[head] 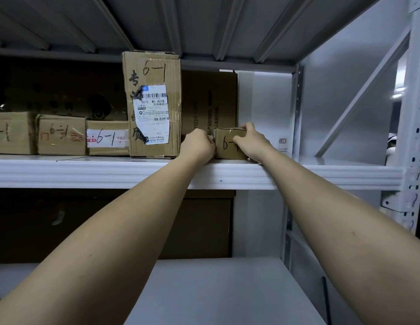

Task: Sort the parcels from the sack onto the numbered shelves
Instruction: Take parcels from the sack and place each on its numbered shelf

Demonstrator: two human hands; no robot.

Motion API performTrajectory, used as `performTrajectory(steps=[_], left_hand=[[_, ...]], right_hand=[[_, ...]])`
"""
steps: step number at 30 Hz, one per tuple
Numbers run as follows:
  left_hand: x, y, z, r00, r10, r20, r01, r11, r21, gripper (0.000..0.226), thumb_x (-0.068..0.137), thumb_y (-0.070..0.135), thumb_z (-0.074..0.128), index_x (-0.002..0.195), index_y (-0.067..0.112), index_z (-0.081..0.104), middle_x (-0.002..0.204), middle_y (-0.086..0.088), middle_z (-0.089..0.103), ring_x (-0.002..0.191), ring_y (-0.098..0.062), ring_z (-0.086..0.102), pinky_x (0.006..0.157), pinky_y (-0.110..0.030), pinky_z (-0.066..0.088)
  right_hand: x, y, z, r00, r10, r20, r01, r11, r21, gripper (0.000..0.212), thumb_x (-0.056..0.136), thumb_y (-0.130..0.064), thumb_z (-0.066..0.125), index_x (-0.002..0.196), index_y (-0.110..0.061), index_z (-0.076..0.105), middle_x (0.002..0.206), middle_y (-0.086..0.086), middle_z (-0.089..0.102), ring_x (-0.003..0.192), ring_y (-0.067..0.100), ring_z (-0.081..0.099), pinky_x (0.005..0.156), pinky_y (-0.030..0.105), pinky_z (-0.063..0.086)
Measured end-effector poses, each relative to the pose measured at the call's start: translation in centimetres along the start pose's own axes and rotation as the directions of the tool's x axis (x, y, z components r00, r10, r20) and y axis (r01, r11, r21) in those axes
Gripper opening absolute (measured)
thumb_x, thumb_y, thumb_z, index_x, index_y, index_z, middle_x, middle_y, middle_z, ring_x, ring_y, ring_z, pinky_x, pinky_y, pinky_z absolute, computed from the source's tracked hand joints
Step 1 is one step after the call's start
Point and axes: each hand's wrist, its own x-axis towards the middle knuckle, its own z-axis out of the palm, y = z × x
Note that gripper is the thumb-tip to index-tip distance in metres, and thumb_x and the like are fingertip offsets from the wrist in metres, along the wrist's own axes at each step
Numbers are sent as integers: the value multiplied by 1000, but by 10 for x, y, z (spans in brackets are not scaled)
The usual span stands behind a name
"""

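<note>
On the white metal shelf (110, 171), at the far left, sit three low brown cardboard boxes (61, 134) in a row, each with "6-1" written on the front. Next to them stands a tall brown cardboard box (152, 104) with a white paper label and "6-1" near its top. Behind it leans a big dark cardboard box (209, 102).

Just right of the tall box comes the left hand (198, 145). Its fingers are curled against the left side of the small brown cardboard parcel (229, 145). This parcel also says "6-" on its front, and it sits on the shelf near the front edge. The right hand (250, 137) grips it from the other side, with fingers over the top right corner and front. So both hands hold the little parcel between them.

It looks like the step now is putting this parcel in its place on the 6-1 shelf, at the end of the row. The parcel seems to be down already. Next, I think the hands need to nudge it snug beside the tall box, let go, and go for another parcel. The sack is not in view.
</note>
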Motion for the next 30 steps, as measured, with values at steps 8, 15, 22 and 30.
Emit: performTrajectory(steps=[8, 15, 22, 30], left_hand=[[3, -1, 1, 1000, 0, 10, 0, 1000, -4, 19, 87, 12, 53, 94, 8, 70, 91, -13, 71, 87, -30, 68, 84, -40, 56], [-6, 2, 0, 999, 34, 6, -34, 999, 11, 24, 90, 13, 46, 96, 9, 69, 91, -11, 70, 87, -29, 68, 82, -40, 57], [-16, 8, 6, 981, 184, -55, -164, 950, 266, 23, 95, 14, 40, 112, 13, 56, 106, -8, 65, 95, -30, 61, 70, -37, 46], [-65, 39, 4, 946, 292, -139, -209, 882, 423, 23, 94, 27, 42, 97, 13, 60, 91, -6, 66, 84, -26, 61, 71, -33, 41]], right_hand=[[8, 1, 7, 998, -40, -39, 35, 990, -136, 48, 99, -28, 39, 146, -25, 29, 126, 13, 56, 99, 33, 58, 77, 33, 47], [4, -1, 8, 997, -58, -52, 48, 985, -168, 56, 100, -30, 38, 151, -24, 18, 123, 14, 57, 84, 27, 52, 73, 33, 44], [-3, 1, 2, 965, 28, -262, -89, 970, -226, 49, 97, -37, 32, 143, -20, 29, 108, 8, 64, 83, 30, 61, 61, 31, 42], [-72, 18, -27, 899, -146, -412, 14, 952, -307, 21, 92, -25, 43, 95, -17, 62, 107, 4, 63, 105, 26, 53, 90, 37, 35]])
